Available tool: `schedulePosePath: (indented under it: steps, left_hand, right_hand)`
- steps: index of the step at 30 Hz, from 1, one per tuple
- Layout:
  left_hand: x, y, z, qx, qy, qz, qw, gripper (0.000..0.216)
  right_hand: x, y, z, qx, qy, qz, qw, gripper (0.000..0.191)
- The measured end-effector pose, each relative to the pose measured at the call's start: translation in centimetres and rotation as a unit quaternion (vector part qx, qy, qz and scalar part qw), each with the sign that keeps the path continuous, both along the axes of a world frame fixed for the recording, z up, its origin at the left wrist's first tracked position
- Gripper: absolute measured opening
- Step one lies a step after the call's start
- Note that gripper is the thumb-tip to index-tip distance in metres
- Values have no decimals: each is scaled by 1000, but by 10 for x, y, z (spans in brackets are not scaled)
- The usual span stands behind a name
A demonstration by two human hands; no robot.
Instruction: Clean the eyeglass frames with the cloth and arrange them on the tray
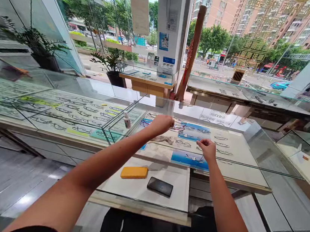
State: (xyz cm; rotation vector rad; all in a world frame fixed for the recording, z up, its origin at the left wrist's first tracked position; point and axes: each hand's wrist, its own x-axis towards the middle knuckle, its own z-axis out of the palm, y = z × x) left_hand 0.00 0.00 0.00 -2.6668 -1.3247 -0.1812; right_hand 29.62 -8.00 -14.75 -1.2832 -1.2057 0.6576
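My left hand is closed in a fist over the glass counter, thumb and fingertips pressed together at its right side. Just beyond its fingertips show red-and-dark eyeglasses; whether the hand touches them I cannot tell. My right hand, a little lower and to the right, pinches thumb and forefinger together. Whatever either hand grips is too small or hidden. Around the right hand several eyeglasses lie in rows, some on blue cards. A crumpled beige cloth lies below the left hand.
Nearer me, a yellow glasses case and a black phone rest on a pulled-out white shelf. A small spray bottle stands left of my left hand. Glass showcases with more eyeglasses extend left; other counters line the window.
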Motion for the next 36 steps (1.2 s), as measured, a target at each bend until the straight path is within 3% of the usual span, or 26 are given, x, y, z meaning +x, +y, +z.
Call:
schedulePosePath:
  steps: [6,14,24,32,36]
  left_hand:
    - [26,6,-13,-46,85,-11,995,24]
    - [27,16,-29,-58,103,7,993,25]
    - [26,46,-25,-71,60,23,995,27]
    - [39,61,-41,-83,52,44,994,22]
    - [38,61,-39,-77,36,41,996,22]
  right_hand:
    - [4,4,2,-13,8,14,1000,57]
    - [9,5,2,-27,39,44,998,59]
    - [13,7,0,-25,27,80,996,58]
    - [7,9,0,-32,-28,33,999,70]
    - [0,8,2,-36,0,16,999,75]
